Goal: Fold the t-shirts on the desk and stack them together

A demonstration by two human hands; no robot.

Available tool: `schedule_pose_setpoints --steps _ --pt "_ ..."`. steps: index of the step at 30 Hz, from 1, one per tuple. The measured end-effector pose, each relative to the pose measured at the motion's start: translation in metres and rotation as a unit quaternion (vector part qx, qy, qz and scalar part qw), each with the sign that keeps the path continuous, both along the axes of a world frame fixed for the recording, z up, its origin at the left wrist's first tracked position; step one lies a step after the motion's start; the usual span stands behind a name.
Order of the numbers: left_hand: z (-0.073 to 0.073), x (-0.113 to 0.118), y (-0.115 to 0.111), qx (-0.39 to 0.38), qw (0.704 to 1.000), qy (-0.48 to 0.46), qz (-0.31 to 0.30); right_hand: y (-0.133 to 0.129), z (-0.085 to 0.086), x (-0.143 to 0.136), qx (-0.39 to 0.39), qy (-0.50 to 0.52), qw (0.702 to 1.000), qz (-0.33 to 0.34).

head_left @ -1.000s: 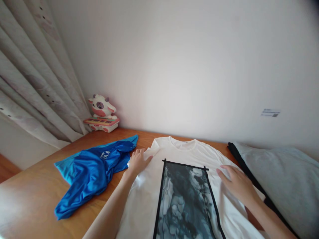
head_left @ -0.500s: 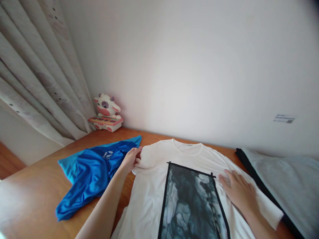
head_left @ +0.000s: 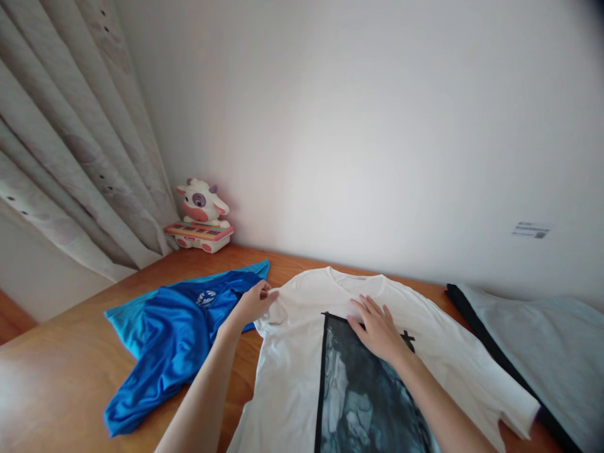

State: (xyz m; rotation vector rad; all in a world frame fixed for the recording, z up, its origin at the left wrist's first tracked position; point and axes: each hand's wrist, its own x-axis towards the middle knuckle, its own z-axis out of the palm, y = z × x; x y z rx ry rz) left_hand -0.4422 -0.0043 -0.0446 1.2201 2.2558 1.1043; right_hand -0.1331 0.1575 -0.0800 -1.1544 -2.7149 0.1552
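A white T-shirt (head_left: 287,371) with a dark marbled print framed in black lies spread on the wooden table, its neckline toward the wall. My left hand (head_left: 257,301) pinches the edge of its left sleeve near the shoulder. Fingers spread, my right hand (head_left: 377,327) is over the chest, at the top edge of the print just below the collar; it hides part of the print. The sleeve on the right side is stretched out toward the grey cloth.
A crumpled blue shirt (head_left: 174,333) lies left of the T-shirt on the wooden table (head_left: 61,371). A cow-shaped toy keyboard (head_left: 201,217) stands in the back corner beside the curtain (head_left: 80,126). Folded grey cloth (head_left: 542,340) with a black edge lies at right.
My right hand has moved left from the shirt's right side to the middle of the chest. My left hand keeps its hold on the sleeve and has shifted slightly right.
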Motion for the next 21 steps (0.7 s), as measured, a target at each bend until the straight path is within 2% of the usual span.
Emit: schedule_pose_setpoints --steps 2,4,9,13,16,21 --pt "-0.003 -0.001 0.003 0.079 0.994 -0.074 0.032 -0.006 0.001 -0.020 -0.025 -0.006 1.000 0.017" --pt "-0.005 -0.001 0.004 0.116 0.985 -0.123 0.041 -0.008 0.003 -0.037 -0.037 -0.006 0.999 0.012" --pt "0.004 0.004 0.002 0.134 0.986 -0.104 0.002 -0.004 0.018 -0.069 -0.014 0.017 1.000 -0.003" --pt "0.014 0.008 -0.003 0.087 0.995 -0.028 -0.034 0.011 0.029 -0.099 -0.021 0.004 0.999 0.032" --pt "0.019 0.004 -0.010 0.035 0.998 0.008 -0.048 0.023 0.028 -0.122 -0.044 -0.020 0.998 0.037" --pt "0.027 -0.006 -0.027 -0.012 0.993 -0.075 -0.096 0.038 0.014 -0.147 -0.099 -0.037 0.994 0.028"
